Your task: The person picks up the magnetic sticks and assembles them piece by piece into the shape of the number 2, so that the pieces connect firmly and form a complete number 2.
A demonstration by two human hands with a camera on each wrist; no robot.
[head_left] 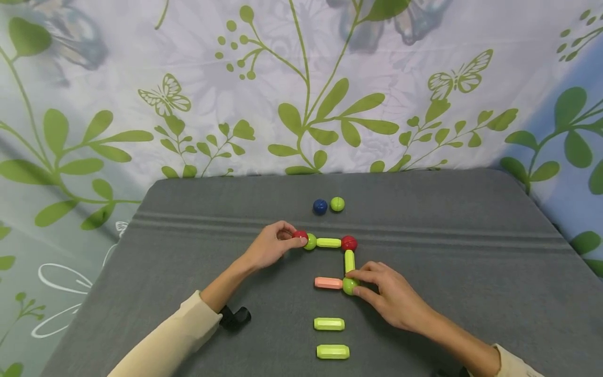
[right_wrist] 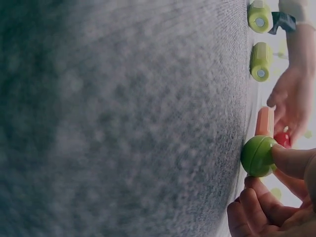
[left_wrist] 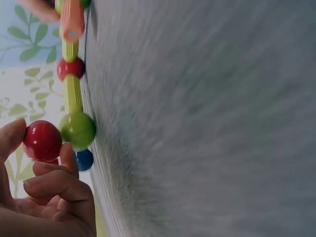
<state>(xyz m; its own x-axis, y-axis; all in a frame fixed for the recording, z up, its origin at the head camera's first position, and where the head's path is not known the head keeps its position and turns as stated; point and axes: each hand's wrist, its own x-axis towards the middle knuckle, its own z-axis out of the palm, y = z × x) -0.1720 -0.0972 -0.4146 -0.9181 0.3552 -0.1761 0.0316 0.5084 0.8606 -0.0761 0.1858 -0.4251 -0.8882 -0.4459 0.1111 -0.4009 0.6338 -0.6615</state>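
Note:
My left hand (head_left: 273,245) pinches a red ball (left_wrist: 42,141) between thumb and fingers, right beside a green ball (left_wrist: 78,130). From that green ball a yellow-green rod (head_left: 328,242) runs to a second red ball (head_left: 349,243). Another yellow-green rod (head_left: 349,261) leads down from there to the lower green ball (head_left: 350,286), which my right hand (head_left: 395,297) grips with thumb and fingers. An orange rod (head_left: 328,283) points left from this lower ball. Whether the held red ball touches its green neighbour, I cannot tell.
Two loose yellow-green rods (head_left: 329,324) (head_left: 333,351) lie on the grey cloth nearer the front. A blue ball (head_left: 320,207) and a green ball (head_left: 337,204) sit behind the joined pieces. A patterned curtain (head_left: 226,104) hangs at the back.

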